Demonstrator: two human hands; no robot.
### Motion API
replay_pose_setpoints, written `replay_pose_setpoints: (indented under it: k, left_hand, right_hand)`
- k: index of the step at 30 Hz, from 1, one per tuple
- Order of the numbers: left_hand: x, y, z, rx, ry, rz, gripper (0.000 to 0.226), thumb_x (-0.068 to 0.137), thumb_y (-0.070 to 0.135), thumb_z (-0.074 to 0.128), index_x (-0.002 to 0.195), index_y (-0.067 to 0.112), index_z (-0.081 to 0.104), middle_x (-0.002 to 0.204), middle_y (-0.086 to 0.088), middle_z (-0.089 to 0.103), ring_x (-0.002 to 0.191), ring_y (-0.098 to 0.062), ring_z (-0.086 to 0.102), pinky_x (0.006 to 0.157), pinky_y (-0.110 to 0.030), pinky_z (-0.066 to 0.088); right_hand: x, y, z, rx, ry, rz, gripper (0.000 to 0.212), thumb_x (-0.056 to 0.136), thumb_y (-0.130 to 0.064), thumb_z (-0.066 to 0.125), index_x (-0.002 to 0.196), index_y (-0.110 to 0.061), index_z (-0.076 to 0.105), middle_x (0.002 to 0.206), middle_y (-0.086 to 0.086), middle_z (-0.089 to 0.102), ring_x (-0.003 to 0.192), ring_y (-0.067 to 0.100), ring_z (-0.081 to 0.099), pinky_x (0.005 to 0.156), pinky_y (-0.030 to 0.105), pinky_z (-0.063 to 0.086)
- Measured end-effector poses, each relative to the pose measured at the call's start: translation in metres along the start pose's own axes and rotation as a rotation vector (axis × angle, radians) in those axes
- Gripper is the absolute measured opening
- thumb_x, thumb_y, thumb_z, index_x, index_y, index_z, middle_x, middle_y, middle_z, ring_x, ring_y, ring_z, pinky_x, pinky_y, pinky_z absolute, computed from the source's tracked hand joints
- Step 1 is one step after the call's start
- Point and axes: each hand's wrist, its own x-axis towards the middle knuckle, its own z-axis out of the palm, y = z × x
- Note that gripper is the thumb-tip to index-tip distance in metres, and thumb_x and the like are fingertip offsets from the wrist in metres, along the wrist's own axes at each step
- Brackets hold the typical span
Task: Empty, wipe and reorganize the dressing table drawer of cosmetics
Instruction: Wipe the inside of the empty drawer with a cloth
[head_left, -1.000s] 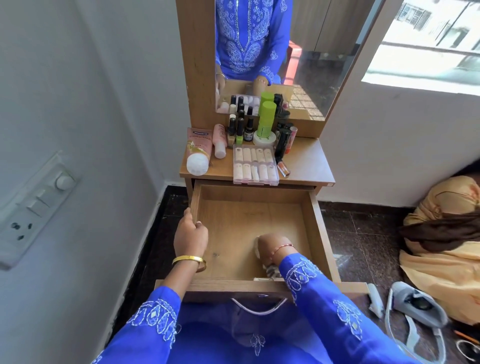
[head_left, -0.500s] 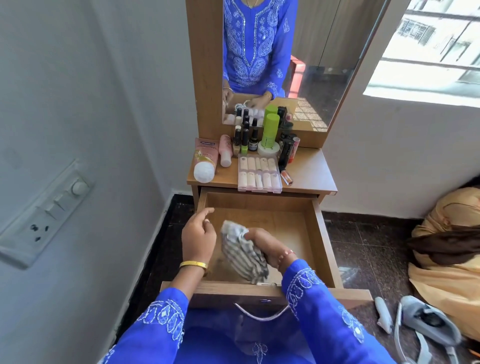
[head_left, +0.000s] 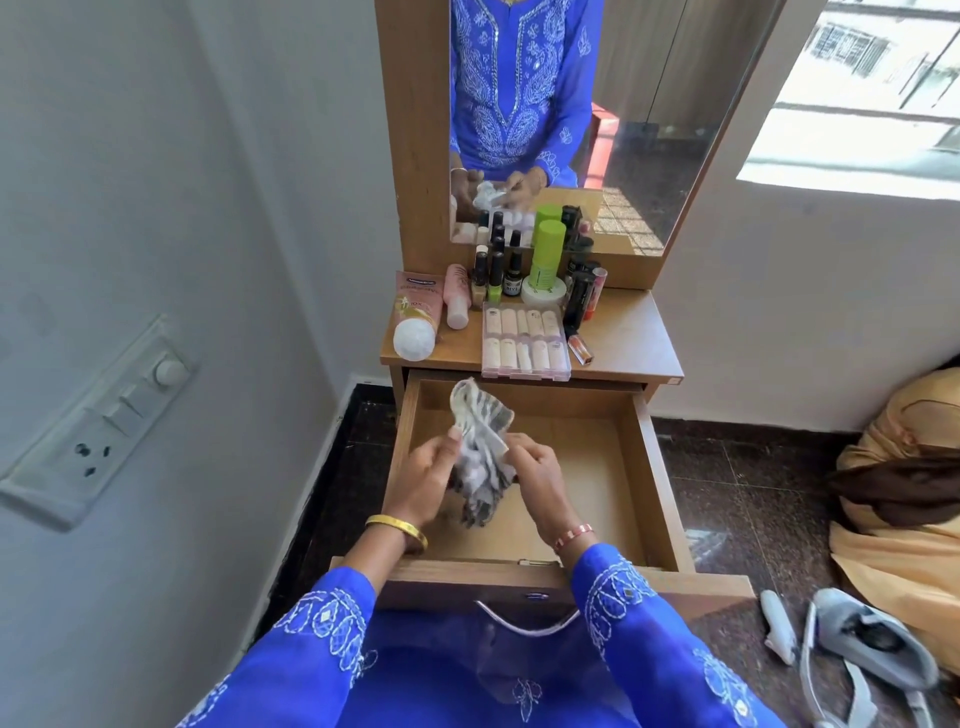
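Change: since a second ago the cloth (head_left: 480, 457) has come up off the drawer (head_left: 660, 467) floor, and the left hand (head_left: 423, 480) has left the drawer's left wall to join the right hand (head_left: 540, 483) on it.
Cloth: one striped grey-and-white rag, bunched, held in the air above the open drawer, between the two hands; its top flops past the fingertips toward the table, its tail hangs below the palms.
Left hand: fingers curled round the cloth's left side, thumb (head_left: 454, 441) up against it; one gold bangle (head_left: 397, 530) at the wrist.
Right hand: fingertips pinch the cloth's right edge, the other fingers curled loosely; one pink bangle (head_left: 574, 535) at the wrist.
Drawer: one, pulled fully out under both hands, bare wood floor showing beyond the right fingers; one metal handle (head_left: 524, 621) on its front.
Tabletop (head_left: 628, 338): well beyond the fingertips, cosmetics stand in a cluster.
Count there: one clear case (head_left: 524, 340) with ten pale tubes in two rows of five; two pink tubes (head_left: 421, 312) lying to the left of the case; one green can (head_left: 546, 254) standing on a white jar (head_left: 543, 295); several small dark-capped bottles (head_left: 496, 275), number unclear; dark lipsticks (head_left: 582, 293) to the right, number unclear.
Mirror (head_left: 649, 130): one, reflecting both hands and the cloth.
Wall: one switch plate (head_left: 104, 415) to the left of the left hand.
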Motion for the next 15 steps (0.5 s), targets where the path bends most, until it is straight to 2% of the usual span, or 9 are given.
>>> replay_pose_setpoints:
  k: [2,4,6,8,10,12,15]
  left_hand:
    - [-0.001,0.003,0.000,-0.130,-0.055,-0.073,0.080,0.066,0.084,0.034,0.104,0.020,0.061,0.098,-0.006,0.069,0.092,-0.017,0.066,0.080,-0.026,0.053]
    - [-0.001,0.008,0.001,-0.184,-0.049,-0.120,0.061,0.080,0.065,0.043,0.110,0.015,0.060,0.099,-0.005,0.068,0.089,-0.014,0.065,0.074,-0.021,0.052]
    - [0.001,0.010,0.002,-0.199,0.040,-0.158,0.032,0.087,0.034,0.056,0.108,0.011,0.061,0.100,-0.009,0.068,0.086,-0.019,0.065,0.076,-0.026,0.053]
    - [0.002,0.011,0.001,-0.234,0.108,-0.193,0.017,0.088,0.014,0.058,0.103,0.009,0.061,0.096,-0.011,0.068,0.080,-0.020,0.065,0.069,-0.024,0.055]
    - [0.003,0.012,0.000,-0.278,0.132,-0.238,0.014,0.089,0.007,0.053,0.101,0.007,0.060,0.088,-0.010,0.067,0.074,-0.017,0.064,0.058,-0.020,0.053]
    - [0.005,0.010,-0.001,-0.316,0.119,-0.273,0.015,0.089,0.007,0.050,0.099,0.005,0.060,0.091,-0.014,0.066,0.072,-0.020,0.063,0.056,-0.022,0.051]
    - [0.005,0.011,-0.001,-0.367,0.117,-0.296,0.015,0.088,0.007,0.048,0.096,0.007,0.061,0.093,-0.017,0.066,0.076,-0.027,0.064,0.063,-0.028,0.051]
  right_hand:
    - [-0.001,0.002,0.002,-0.129,-0.026,-0.027,0.029,0.083,-0.015,0.048,0.098,-0.003,0.070,0.108,0.004,0.053,0.099,0.019,0.056,0.083,0.032,0.050]
    - [-0.003,0.004,0.005,-0.293,-0.059,-0.098,0.034,0.081,-0.019,0.047,0.103,-0.006,0.071,0.112,0.005,0.049,0.109,0.023,0.051,0.092,0.037,0.049]
    - [-0.006,0.003,0.007,-0.369,-0.084,-0.150,0.042,0.073,-0.023,0.043,0.098,-0.006,0.073,0.110,0.003,0.050,0.107,0.016,0.049,0.091,0.031,0.047]
    - [-0.008,-0.001,0.009,-0.253,-0.054,-0.124,0.042,0.071,-0.019,0.041,0.093,-0.002,0.073,0.104,0.001,0.054,0.095,0.009,0.052,0.081,0.021,0.045]
    - [-0.006,-0.005,0.006,-0.077,0.051,-0.066,0.033,0.078,-0.009,0.043,0.092,0.000,0.071,0.093,0.001,0.059,0.081,0.009,0.053,0.069,0.019,0.045]
    - [-0.001,-0.005,0.000,-0.031,0.157,-0.036,0.024,0.084,0.002,0.049,0.100,-0.003,0.065,0.084,0.000,0.058,0.076,0.011,0.052,0.066,0.021,0.047]
    - [0.002,-0.003,-0.008,-0.037,0.111,0.028,0.032,0.084,-0.008,0.064,0.115,-0.012,0.057,0.091,0.002,0.057,0.081,0.011,0.054,0.072,0.020,0.049]
